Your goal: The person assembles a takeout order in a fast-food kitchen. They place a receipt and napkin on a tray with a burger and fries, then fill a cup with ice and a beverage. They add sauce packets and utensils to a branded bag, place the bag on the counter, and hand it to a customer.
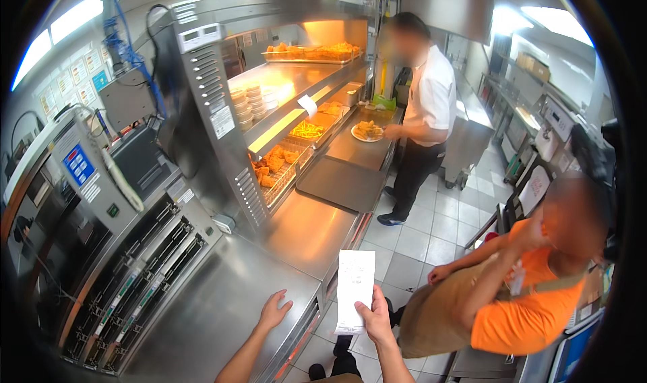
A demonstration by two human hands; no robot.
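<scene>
Upright, white paper slip (355,290) pinched in right hand (375,323); left hand (273,313) spread on steel counter (222,309).

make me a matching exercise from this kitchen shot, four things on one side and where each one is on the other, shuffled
Things:
1. paper slip
2. left hand
3. dark tray
4. plate of food

Places:
A. lying flat on the steel counter past the heated rack
B. held up in the right hand
C. in front of the person in the white shirt
D. resting on the edge of the steel counter

Pairs: 1-B, 2-D, 3-A, 4-C
</scene>
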